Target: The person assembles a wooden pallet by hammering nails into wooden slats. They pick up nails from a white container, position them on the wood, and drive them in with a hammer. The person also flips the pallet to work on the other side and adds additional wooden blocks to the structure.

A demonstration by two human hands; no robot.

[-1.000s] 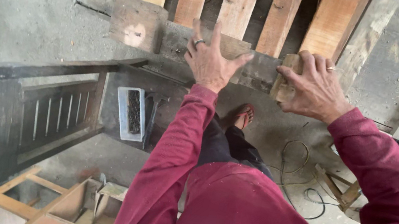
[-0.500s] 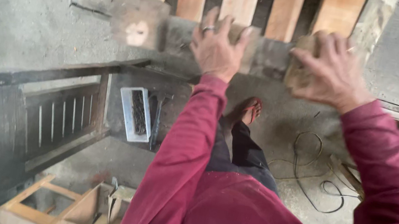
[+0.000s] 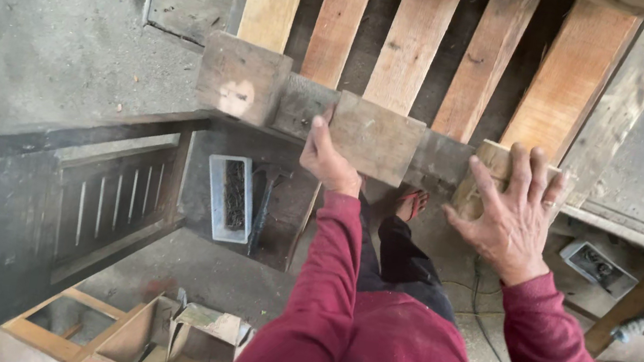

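A wooden pallet (image 3: 413, 40) stands on edge in front of me, its slats running away from me. Three square wooden blocks sit along its near rail. My left hand (image 3: 326, 156) grips the left side of the middle block (image 3: 376, 138), thumb on its face. My right hand (image 3: 511, 211) lies flat with spread fingers over the right block (image 3: 491, 160), a ring on one finger. The left block (image 3: 242, 78) is untouched. Both arms wear dark red sleeves.
Below the pallet stands a dark grey metal frame with slats (image 3: 77, 203), and beside it a white tray of nails (image 3: 231, 197) with a hammer (image 3: 266, 198). Small wooden boxes (image 3: 167, 342) lie near my knees. A cable (image 3: 479, 305) and a second tray (image 3: 597, 268) are at right.
My left hand slid from flat on top of the middle block to gripping its left edge. My right hand shifted lower on the right block. The view moved closer to the pallet.
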